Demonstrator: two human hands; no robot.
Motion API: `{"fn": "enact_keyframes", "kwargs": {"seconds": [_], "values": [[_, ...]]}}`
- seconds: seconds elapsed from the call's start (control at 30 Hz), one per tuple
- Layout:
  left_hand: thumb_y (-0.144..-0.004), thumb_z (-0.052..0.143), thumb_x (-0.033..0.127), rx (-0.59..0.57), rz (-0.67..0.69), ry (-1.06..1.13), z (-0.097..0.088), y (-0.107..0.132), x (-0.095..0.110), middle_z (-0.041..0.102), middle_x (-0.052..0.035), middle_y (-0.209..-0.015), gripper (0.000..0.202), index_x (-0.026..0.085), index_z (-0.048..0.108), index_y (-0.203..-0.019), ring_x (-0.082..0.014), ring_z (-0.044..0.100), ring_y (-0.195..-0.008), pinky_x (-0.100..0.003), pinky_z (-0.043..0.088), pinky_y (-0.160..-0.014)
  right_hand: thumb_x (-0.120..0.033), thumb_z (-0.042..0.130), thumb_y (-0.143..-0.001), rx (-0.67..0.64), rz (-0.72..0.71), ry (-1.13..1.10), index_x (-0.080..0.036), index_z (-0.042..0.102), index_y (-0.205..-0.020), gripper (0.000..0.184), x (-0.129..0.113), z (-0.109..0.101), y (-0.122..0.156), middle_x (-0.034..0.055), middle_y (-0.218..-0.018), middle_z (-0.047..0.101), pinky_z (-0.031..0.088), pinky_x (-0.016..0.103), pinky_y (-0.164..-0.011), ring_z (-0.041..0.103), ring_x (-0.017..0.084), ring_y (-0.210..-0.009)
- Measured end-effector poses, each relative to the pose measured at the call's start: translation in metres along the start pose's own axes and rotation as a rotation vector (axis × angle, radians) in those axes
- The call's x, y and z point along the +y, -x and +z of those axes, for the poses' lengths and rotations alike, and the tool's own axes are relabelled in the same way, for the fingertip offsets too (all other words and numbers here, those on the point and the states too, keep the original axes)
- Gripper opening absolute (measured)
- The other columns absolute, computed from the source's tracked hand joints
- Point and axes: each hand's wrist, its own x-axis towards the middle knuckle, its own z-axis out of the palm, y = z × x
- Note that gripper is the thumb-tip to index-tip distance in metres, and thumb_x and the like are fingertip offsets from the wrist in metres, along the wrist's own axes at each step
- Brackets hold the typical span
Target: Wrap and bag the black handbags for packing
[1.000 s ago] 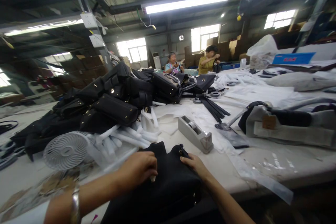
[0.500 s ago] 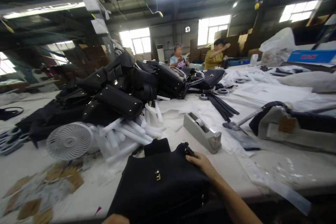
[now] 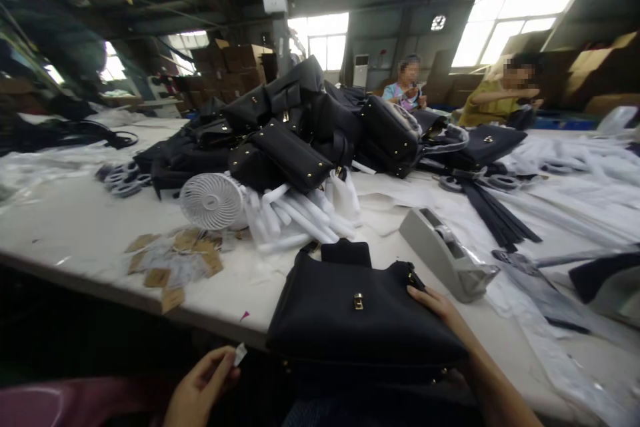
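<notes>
Smooth black handbag (image 3: 320,327), gold clasp (image 3: 359,301) on front, flap (image 3: 346,253) sticking up, slanted at near edge of bench (image 3: 100,227); small whitish scrap (image 3: 241,354) held apart, left of bag.

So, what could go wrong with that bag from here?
The black handbag seems to overhang the table edge, with only the right hand on it, so it might slip. The left hand pinches a small white scrap beyond the edge; it could drop. The grey tape dispenser stands near the bag's right side and might get knocked or scuff it.
</notes>
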Motion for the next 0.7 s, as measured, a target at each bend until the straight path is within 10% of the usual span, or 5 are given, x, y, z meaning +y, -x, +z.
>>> {"fn": "enact_keyframes", "kwargs": {"seconds": [0.3,0.57,0.7], "values": [[-0.070,0.071,0.059,0.173,0.144,-0.007,0.038,-0.040,-0.029,0.076,-0.0100,-0.085,0.049,0.012,0.070,-0.085,-0.0283,0.071,-0.084,-0.036,0.057,-0.076,-0.054,0.082,-0.052,0.124,0.057,0.085,-0.015,0.077,-0.081,0.049,0.013,-0.013,-0.020,0.0099,-0.080,0.075,0.052,0.034,-0.060,0.068,0.031,-0.074],[-0.087,0.056,0.049,0.080,0.203,-0.340,0.027,-0.060,-0.046,0.073,-0.0029,-0.073,0.036,0.015,0.070,-0.085,-0.0216,0.069,-0.069,-0.039,0.054,-0.076,-0.043,0.080,-0.065,0.052,0.091,-0.099,-0.015,0.073,-0.080,0.032,-0.004,0.007,0.004,0.0060,-0.067,0.072,0.048,0.030,-0.051,0.065,0.023,-0.057],[-0.073,0.058,0.039,-0.014,0.296,-0.446,0.009,-0.049,-0.041,0.078,-0.0063,-0.092,0.027,0.023,0.075,-0.086,-0.0308,0.072,-0.093,-0.039,0.054,-0.084,-0.037,0.072,-0.073,0.048,0.160,-0.262,-0.015,0.069,-0.077,0.023,-0.011,0.016,0.009,0.0067,-0.065,0.072,0.051,0.030,-0.054,0.065,0.021,-0.055]]}}
